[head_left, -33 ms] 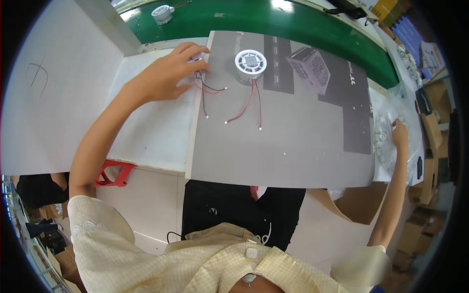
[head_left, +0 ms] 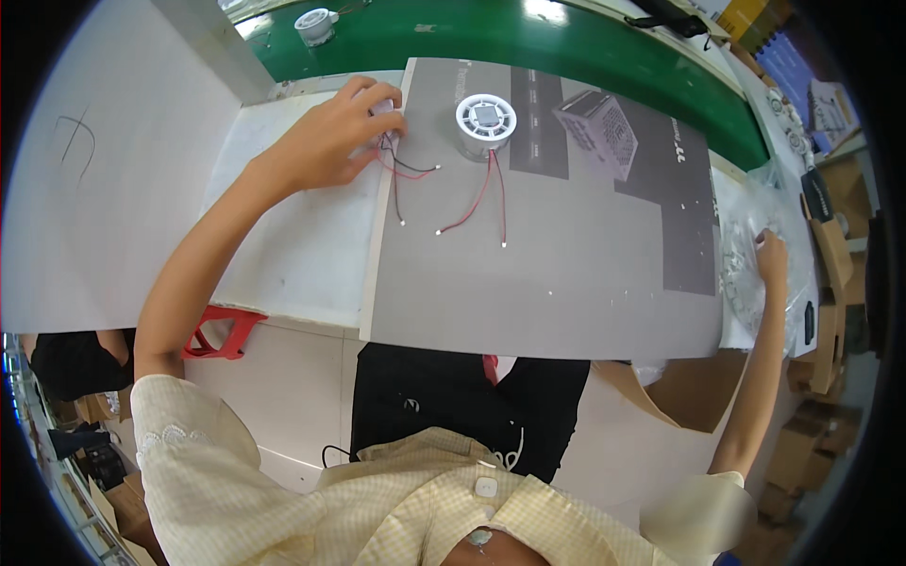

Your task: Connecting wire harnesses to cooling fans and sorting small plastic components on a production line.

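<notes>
Head view: one wired part (head_left: 382, 108) is gripped by the left hand (head_left: 342, 134) at eleven o'clock; at three, one plastic bag (head_left: 742, 275), contents blurred, is touched by the right hand (head_left: 773, 258), grip unclear.

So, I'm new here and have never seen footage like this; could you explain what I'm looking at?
There is no machine here, just a person's bare hands. The camera is worn on the person's head and looks down; its wide lens bends straight edges. Left in the picture is the person's left.

In front lies a grey board with dark printing, on a white table. On the board stands a round white part with thin wires trailing toward the person. The left hand has its fingers around a smaller-looking white piece, mostly hidden, with red and black wires. The right hand is at a clear plastic bag; what it grips there is too small to tell.
</notes>
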`<action>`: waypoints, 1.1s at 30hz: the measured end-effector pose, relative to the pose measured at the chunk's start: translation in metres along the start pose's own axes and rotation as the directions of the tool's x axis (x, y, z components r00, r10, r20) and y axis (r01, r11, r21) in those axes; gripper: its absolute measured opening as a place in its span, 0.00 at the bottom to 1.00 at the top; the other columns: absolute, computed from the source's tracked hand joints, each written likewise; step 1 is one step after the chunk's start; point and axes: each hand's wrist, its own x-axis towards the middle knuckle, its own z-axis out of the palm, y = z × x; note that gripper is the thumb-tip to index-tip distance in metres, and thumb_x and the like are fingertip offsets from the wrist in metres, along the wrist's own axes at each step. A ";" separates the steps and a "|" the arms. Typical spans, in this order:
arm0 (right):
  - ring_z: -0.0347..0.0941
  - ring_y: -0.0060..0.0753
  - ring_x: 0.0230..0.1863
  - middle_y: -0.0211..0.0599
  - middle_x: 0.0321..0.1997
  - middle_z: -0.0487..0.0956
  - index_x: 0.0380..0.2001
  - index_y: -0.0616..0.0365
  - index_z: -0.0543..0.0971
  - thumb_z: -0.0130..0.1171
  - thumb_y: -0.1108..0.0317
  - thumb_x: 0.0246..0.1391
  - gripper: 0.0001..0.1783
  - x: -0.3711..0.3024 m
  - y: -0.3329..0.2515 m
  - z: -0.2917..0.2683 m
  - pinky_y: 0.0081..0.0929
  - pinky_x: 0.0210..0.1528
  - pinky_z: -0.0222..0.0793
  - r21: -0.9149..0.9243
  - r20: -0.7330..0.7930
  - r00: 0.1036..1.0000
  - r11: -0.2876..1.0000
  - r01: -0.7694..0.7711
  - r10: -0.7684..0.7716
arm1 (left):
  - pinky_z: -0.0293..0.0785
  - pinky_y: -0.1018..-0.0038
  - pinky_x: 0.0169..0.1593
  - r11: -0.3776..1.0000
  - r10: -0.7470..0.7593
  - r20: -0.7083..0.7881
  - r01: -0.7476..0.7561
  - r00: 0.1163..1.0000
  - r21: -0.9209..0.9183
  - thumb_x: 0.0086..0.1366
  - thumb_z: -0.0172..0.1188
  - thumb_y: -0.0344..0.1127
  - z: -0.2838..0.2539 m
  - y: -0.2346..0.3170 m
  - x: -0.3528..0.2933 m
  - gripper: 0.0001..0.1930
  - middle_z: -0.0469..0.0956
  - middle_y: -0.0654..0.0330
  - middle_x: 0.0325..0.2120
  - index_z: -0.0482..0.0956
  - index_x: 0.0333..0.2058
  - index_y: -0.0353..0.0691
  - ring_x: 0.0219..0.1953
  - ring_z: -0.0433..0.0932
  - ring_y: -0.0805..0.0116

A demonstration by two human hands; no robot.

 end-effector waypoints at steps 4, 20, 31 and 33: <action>0.77 0.55 0.38 0.50 0.37 0.81 0.37 0.59 0.80 0.57 0.74 0.52 0.08 -0.017 -0.008 -0.017 0.42 0.43 0.71 0.191 -0.149 0.977 0.965 0.182 -0.155 | 0.74 0.65 0.49 0.991 -0.113 -0.231 0.092 0.966 -0.097 0.50 0.68 0.27 0.004 0.007 -0.014 0.17 0.70 0.60 0.47 0.79 0.40 0.47 0.52 0.68 0.56; 0.75 0.25 0.43 0.46 0.54 0.77 0.55 0.66 0.74 0.59 0.69 0.58 0.22 -0.166 -0.227 -0.169 0.22 0.48 0.71 0.992 -0.128 0.990 0.003 0.129 -0.057 | 0.70 0.65 0.44 0.989 -0.068 -0.187 0.043 0.980 -0.138 0.45 0.66 0.30 0.017 0.189 0.002 0.11 0.70 0.58 0.39 0.79 0.32 0.45 0.42 0.71 0.60; 0.77 0.33 0.44 0.49 0.50 0.79 0.53 0.67 0.74 0.61 0.76 0.56 0.21 -0.193 -0.245 -0.141 0.28 0.51 0.72 0.983 -0.131 0.991 -0.129 0.132 0.016 | 0.67 0.66 0.47 0.951 0.233 0.070 -0.212 0.970 -0.226 0.45 0.59 0.20 0.021 0.176 0.066 0.20 0.74 0.55 0.28 0.75 0.41 0.35 0.41 0.74 0.56; 0.77 0.34 0.45 0.50 0.50 0.78 0.54 0.67 0.73 0.60 0.75 0.57 0.21 -0.190 -0.244 -0.136 0.29 0.51 0.72 0.981 -0.118 0.993 -0.154 0.116 -0.002 | 0.65 0.68 0.46 0.851 0.297 -0.042 -0.284 0.954 -0.441 0.45 0.59 0.20 0.029 0.170 0.076 0.24 0.75 0.56 0.29 0.73 0.46 0.34 0.39 0.74 0.58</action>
